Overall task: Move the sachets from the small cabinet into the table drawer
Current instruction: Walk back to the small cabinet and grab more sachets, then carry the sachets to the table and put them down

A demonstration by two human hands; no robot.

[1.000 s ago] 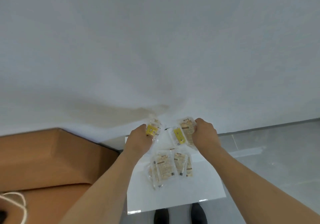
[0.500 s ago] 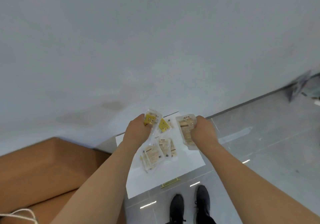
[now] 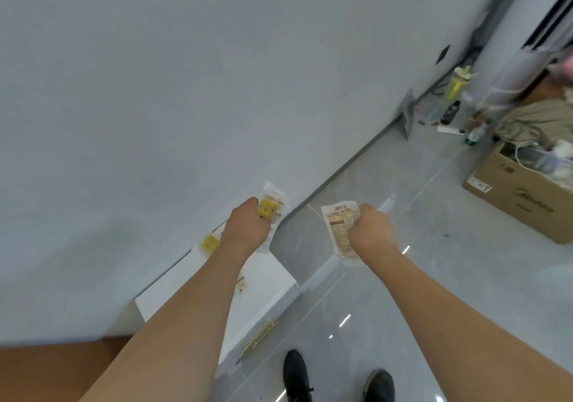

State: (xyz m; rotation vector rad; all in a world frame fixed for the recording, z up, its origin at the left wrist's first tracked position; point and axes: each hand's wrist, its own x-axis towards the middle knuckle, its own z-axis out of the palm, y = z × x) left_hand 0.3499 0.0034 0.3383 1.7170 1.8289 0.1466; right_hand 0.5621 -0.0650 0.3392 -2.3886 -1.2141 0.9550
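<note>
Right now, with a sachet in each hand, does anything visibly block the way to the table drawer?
Cannot say: no drawer is in view. The left hand grips a yellow sachet, the right hand a beige sachet.

Illumination is even, diffuse and moderately bright; the pale grey wall (image 3: 186, 91) shows no hard shadows. The glossy grey tiled floor (image 3: 434, 277) carries short white glare streaks (reflected overhead light). Wide-angle distortion bends the wall's base line. Far-right clutter and the brown cardboard box (image 3: 524, 196) appear soft and motion-blurred.
</note>
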